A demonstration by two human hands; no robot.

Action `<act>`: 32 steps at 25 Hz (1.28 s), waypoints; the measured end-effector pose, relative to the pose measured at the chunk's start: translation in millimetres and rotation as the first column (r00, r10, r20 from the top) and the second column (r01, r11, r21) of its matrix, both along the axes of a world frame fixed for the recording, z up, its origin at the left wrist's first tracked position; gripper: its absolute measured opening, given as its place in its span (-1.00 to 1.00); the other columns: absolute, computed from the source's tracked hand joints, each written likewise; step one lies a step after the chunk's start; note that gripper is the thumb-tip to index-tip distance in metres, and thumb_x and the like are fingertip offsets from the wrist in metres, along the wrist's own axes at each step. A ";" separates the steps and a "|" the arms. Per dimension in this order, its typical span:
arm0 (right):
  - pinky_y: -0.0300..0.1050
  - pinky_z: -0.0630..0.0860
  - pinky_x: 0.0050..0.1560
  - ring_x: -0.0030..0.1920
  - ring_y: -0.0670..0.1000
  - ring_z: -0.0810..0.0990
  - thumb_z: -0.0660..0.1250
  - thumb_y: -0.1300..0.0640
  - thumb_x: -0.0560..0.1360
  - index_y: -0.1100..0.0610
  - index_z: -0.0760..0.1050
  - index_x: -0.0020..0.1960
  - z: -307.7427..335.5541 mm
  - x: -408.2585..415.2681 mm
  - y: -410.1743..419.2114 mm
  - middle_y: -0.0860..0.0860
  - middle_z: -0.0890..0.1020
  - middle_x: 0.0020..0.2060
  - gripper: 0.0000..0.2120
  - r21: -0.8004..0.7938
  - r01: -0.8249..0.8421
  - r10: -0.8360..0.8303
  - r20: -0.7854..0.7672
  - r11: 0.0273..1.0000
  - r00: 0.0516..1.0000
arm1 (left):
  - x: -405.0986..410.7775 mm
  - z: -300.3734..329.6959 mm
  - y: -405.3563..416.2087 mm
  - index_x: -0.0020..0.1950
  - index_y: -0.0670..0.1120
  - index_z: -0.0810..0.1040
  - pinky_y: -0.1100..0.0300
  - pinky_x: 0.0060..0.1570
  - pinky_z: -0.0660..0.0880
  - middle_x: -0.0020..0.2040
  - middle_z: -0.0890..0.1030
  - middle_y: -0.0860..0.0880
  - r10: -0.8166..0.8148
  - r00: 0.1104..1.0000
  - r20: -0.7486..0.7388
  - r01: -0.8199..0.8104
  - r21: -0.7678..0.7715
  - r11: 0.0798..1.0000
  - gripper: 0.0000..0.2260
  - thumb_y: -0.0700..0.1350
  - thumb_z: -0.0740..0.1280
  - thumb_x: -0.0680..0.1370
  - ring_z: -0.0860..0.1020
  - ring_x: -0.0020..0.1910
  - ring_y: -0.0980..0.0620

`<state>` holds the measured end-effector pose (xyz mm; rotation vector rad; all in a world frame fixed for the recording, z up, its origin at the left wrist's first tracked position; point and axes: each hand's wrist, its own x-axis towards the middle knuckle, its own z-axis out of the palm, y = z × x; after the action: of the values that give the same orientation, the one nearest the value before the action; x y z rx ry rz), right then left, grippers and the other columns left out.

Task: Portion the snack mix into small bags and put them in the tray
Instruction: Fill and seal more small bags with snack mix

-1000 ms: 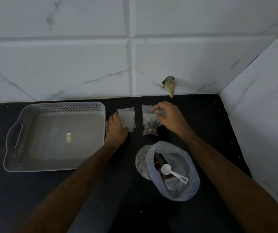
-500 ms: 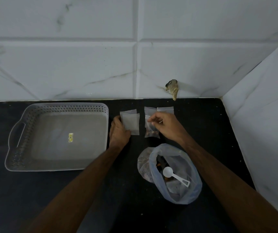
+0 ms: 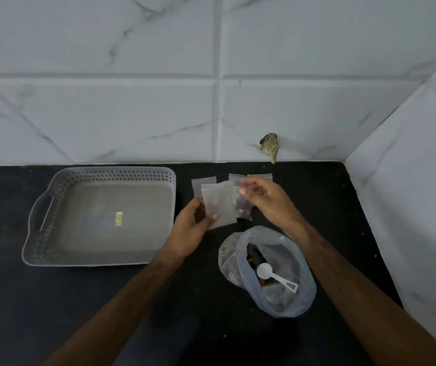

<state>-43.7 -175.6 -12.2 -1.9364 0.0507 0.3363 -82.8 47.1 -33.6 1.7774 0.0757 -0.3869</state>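
Observation:
My left hand (image 3: 191, 228) holds a small empty clear bag (image 3: 219, 204) by its lower left corner, lifted above the black counter. My right hand (image 3: 267, 199) pinches that bag's top right edge. Just behind it a small filled bag (image 3: 243, 210) of dark snack mix lies on the counter. More empty small bags lie flat at the back, one on the left (image 3: 203, 181) and one on the right (image 3: 261, 176). The large clear bag of snack mix (image 3: 285, 299) sits open near me with a white scoop (image 3: 273, 276) inside. The grey perforated tray (image 3: 106, 172) on the left holds no bags.
The tray floor carries a small yellow sticker (image 3: 118, 218). White marble-tiled walls close the back and right side, meeting in a corner. A brownish lump (image 3: 271, 146) sticks to the back wall just above the counter.
My left hand has picked an empty bag off the stack and lifted it. My right hand has left the filled bag on the counter and taken the empty bag's top edge.

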 end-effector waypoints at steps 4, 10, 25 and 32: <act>-0.04 0.63 0.11 0.06 0.02 0.68 0.43 0.11 0.54 0.15 0.62 0.14 26.0 -39.4 10.6 0.10 0.70 0.01 -0.80 0.240 -0.054 0.060 -0.020 0.969 0.998 | -22.9 20.2 7.2 0.29 -0.14 0.54 0.15 0.06 0.61 0.15 0.65 -0.08 -0.157 0.987 0.044 0.160 -0.079 0.984 -0.74 -0.24 0.38 0.59 0.64 0.12 0.05; 0.08 0.64 0.02 -0.07 0.15 0.67 0.48 0.17 0.49 0.14 0.66 -0.06 45.4 -89.5 8.8 0.09 0.69 -0.14 -0.94 0.085 0.009 -0.022 0.146 0.996 0.989 | -51.3 32.3 8.0 0.20 -0.07 0.52 0.04 0.08 0.62 0.11 0.57 -0.05 -0.136 0.962 0.235 0.112 0.113 0.987 -0.76 -0.18 0.45 0.55 0.59 0.05 0.04; -0.10 0.63 -0.07 -0.12 -0.08 0.67 0.47 0.13 0.51 0.12 0.64 -0.01 52.5 -163.9 47.3 -0.08 0.68 -0.15 -0.91 -0.112 0.098 -0.030 0.495 0.989 0.868 | -100.5 77.6 -11.0 0.01 -0.32 0.53 0.35 -0.27 0.51 -0.12 0.65 -0.17 0.057 0.990 0.132 -0.025 -0.226 0.974 -0.83 -0.20 0.31 0.65 0.63 -0.23 0.13; -0.14 0.64 -0.09 -0.15 -0.07 0.68 0.44 0.18 0.53 0.12 0.63 -0.07 60.0 -164.6 43.2 -0.06 0.69 -0.22 -0.99 0.025 0.132 -0.133 0.336 0.991 0.932 | -100.5 74.4 -5.9 -0.06 -0.19 0.54 0.13 -0.14 0.63 -0.14 0.64 -0.06 -0.127 0.948 0.290 0.117 0.053 0.992 -0.89 -0.16 0.38 0.61 0.65 -0.18 0.04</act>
<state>-208.3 -132.5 47.8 -1.9525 -0.0438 -0.0885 -183.3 41.2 40.8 1.8615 -0.2407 -0.2070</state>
